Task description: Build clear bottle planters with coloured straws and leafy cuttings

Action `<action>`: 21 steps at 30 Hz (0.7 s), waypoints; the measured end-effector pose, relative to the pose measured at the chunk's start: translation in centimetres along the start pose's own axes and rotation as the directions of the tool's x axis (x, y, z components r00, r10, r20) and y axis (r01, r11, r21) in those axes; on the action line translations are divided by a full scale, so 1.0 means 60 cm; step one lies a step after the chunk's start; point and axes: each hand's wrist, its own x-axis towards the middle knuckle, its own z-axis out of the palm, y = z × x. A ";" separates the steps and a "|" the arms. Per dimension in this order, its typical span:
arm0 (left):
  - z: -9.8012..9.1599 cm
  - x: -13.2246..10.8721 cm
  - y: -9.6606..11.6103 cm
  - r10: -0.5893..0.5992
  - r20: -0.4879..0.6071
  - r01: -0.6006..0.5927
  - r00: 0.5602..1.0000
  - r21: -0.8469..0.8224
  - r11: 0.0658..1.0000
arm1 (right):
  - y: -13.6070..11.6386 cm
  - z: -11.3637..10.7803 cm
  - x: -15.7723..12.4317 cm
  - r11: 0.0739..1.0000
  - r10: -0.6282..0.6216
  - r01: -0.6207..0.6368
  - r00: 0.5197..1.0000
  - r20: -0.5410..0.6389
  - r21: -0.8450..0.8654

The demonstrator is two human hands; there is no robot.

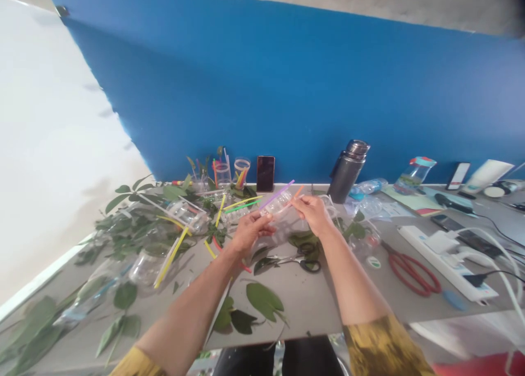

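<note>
My left hand [249,232] and my right hand [314,212] are raised over the grey table [311,299], both closed on a clear plastic bottle [279,205] held between them. A purple straw [276,194] and an orange straw [296,192] stick up and to the right from the bottle, by my right fingers. Black-handled scissors [301,260] lie on the table just below my hands, among green leaves [263,299].
Leafy branches [123,228], clear bottles and coloured straws [172,253] cover the left of the table. Cups with straws [232,173], a phone [265,173] and a grey flask [348,171] stand by the blue wall. Red scissors [412,272] and a power strip [447,261] lie right.
</note>
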 end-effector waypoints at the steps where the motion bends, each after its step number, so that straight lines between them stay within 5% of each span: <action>1: -0.001 0.000 0.000 -0.001 0.002 0.001 1.000 -0.004 1.000 | -0.002 0.001 0.000 0.999 0.008 -0.008 1.000 0.007 0.052; 7: -0.004 0.000 0.004 0.006 -0.012 -0.007 1.000 -0.061 0.998 | -0.016 -0.001 -0.001 0.944 0.034 -0.026 0.999 -0.017 0.328; 14: -0.001 -0.004 0.008 0.018 0.060 -0.011 0.998 -0.110 0.994 | -0.003 -0.006 -0.001 0.996 -0.024 0.022 1.000 0.014 0.091; 21: 0.003 -0.006 0.013 0.003 0.088 0.006 0.996 -0.099 0.995 | 0.009 -0.005 0.006 0.998 -0.053 0.054 0.998 -0.013 0.045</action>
